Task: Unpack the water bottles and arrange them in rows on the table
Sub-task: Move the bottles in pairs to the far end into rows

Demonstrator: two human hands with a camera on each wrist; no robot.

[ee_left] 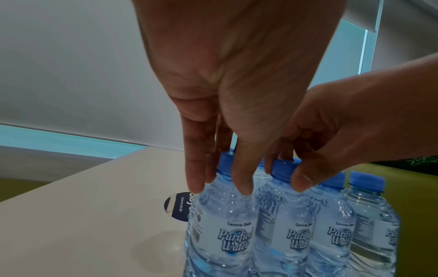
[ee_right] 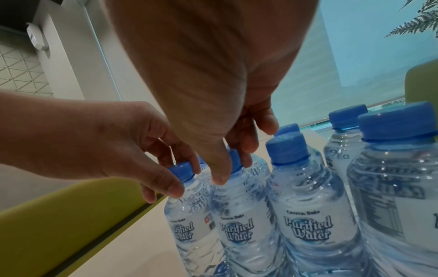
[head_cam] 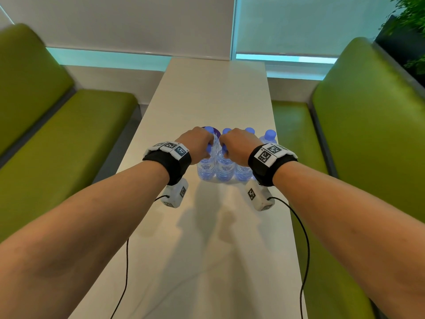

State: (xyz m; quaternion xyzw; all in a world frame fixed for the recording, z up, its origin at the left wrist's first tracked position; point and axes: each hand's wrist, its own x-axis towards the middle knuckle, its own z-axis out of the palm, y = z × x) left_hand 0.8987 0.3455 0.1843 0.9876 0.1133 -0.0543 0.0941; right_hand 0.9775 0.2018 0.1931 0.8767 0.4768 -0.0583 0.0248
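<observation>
standing together on the table, the water bottles sit directly beneath both hands. left hand pinches the neck of the bottle nearest the round sticker; right hand pinches the neighbouring bottle's cap.

A long, pale cream table runs from 6 o'clock toward 12 o'clock, its glossy top catching soft overhead light. Green padded booth benches flank it: one at 9 o'clock, one at 3 o'clock. At 12 o'clock a window is covered by white roller blinds, with a strip of turquoise daylight glowing beneath them. Leafy green plants stand at 2 o'clock, behind the right bench.
</observation>
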